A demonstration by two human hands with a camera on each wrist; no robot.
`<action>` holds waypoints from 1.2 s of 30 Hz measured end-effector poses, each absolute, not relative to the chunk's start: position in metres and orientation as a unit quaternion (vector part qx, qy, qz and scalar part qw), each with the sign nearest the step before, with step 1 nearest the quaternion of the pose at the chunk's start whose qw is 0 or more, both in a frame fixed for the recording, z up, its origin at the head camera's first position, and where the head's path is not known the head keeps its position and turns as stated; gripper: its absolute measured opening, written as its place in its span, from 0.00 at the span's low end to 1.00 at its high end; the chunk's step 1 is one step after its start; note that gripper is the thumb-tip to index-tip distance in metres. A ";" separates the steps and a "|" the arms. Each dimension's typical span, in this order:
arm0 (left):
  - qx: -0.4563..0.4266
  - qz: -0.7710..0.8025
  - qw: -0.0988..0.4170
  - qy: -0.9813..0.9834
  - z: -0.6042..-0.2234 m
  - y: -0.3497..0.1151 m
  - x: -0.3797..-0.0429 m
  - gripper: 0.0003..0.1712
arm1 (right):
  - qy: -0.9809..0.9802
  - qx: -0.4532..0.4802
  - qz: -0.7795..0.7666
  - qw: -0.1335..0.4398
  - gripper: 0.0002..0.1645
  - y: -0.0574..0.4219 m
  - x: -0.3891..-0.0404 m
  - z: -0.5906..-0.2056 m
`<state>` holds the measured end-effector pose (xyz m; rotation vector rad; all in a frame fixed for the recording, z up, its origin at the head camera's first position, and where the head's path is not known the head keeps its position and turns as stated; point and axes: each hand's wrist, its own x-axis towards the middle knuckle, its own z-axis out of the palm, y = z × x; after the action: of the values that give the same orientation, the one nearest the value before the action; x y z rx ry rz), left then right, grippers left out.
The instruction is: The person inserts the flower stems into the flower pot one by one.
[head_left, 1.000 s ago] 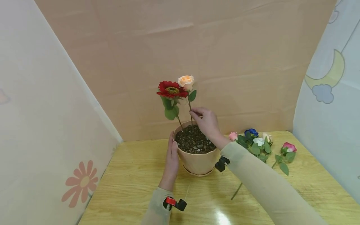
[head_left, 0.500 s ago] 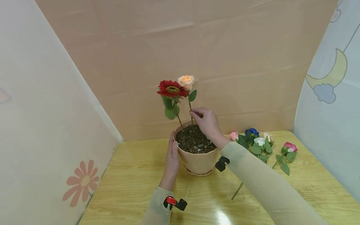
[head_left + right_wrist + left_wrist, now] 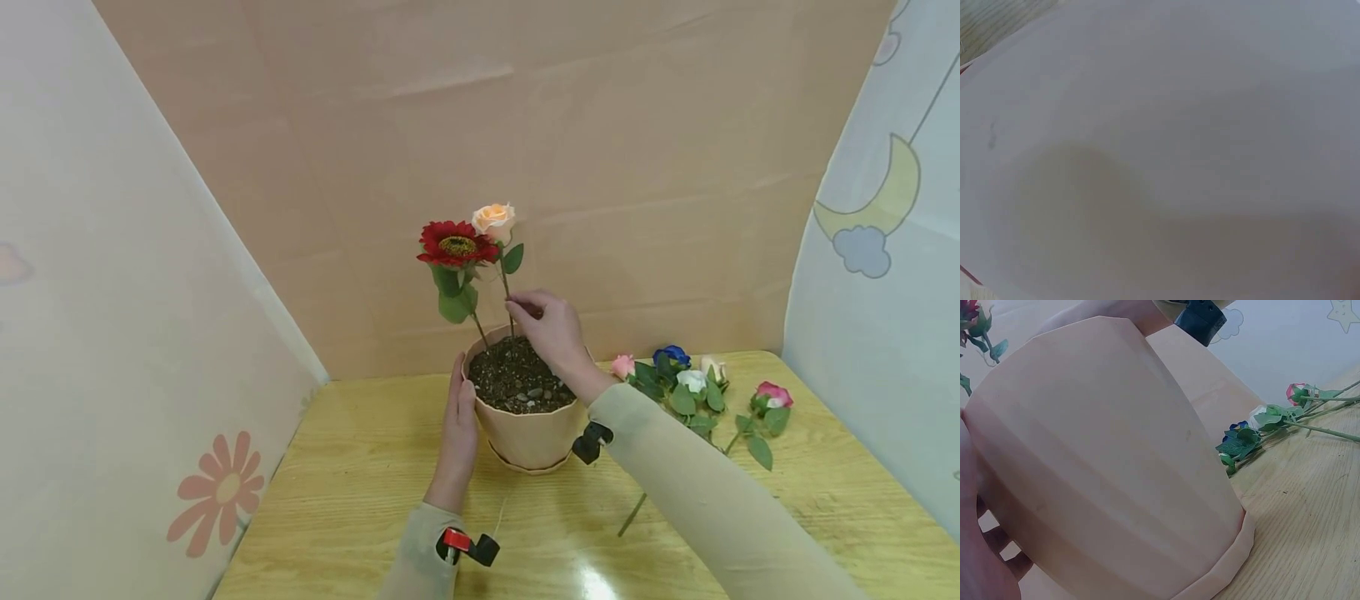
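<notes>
The left hand stands on edge, fingers straight and together, pointing away from the body, with the palm turned to the right. The right hand is raised higher and farther forward, its wrist bent down, thumb and fingertips pinched together. Both forearms wear beige sleeves.

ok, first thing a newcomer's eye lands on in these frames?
The red flower and peach rose standing upright in the soil of the beige pot at mid-table. The right hand pinches the rose's stem just above the soil, while the left hand rests flat against the pot's left side. To the pot's right, a bunch of loose flowers lies on the wooden table.
</notes>
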<state>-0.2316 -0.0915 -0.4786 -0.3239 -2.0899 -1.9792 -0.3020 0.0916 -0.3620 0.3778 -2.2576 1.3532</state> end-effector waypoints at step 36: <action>-0.112 -0.684 0.120 -0.711 -0.485 -0.091 -0.232 0.33 | -0.823 0.117 0.501 0.239 0.22 0.104 -0.292 -0.356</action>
<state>-0.2322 -0.0910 -0.4847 -0.3279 -2.0769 -1.9998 -0.2916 0.1044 -0.3563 0.3212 -2.2542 1.3711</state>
